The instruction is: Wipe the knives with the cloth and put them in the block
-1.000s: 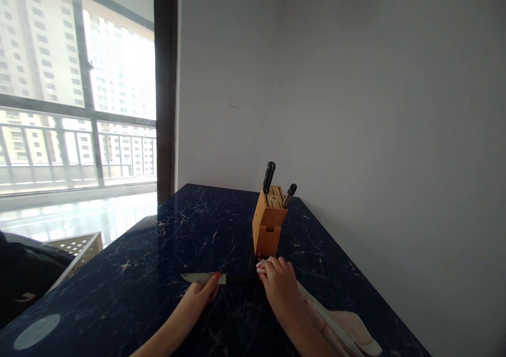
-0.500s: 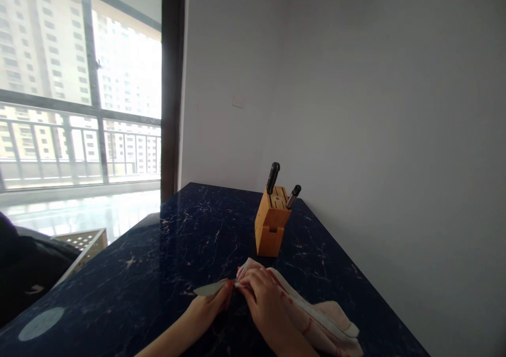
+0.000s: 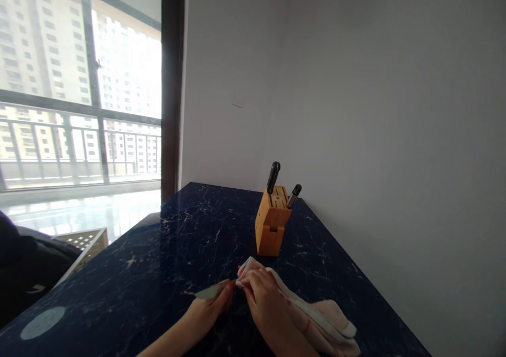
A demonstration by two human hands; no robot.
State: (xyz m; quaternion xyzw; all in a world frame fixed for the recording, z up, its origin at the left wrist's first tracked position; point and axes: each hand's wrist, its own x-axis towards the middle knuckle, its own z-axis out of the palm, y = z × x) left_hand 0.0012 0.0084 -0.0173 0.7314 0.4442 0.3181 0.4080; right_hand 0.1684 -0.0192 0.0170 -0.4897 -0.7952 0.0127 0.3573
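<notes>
My left hand is closed round a knife, whose flat pale blade sticks out to the left above the table. Most of the knife's handle is hidden by my fingers. Close on the right, my right hand pinches a white towel with red marks, at the knife's right end. A bunched fold of the towel shows above my right fingers, and the rest trails over the table to the lower right. Just beyond my hands stands a wooden knife block.
A black-handled knife and another dark-handled tool stand in the block. The table has a dark blue marbled top with a pale round patch at left. Black cloth and a perforated chair sit beside it.
Both hands stay close together with the knife and towel, shifted only very slightly. The towel's trailing end has drawn a little to the left.
</notes>
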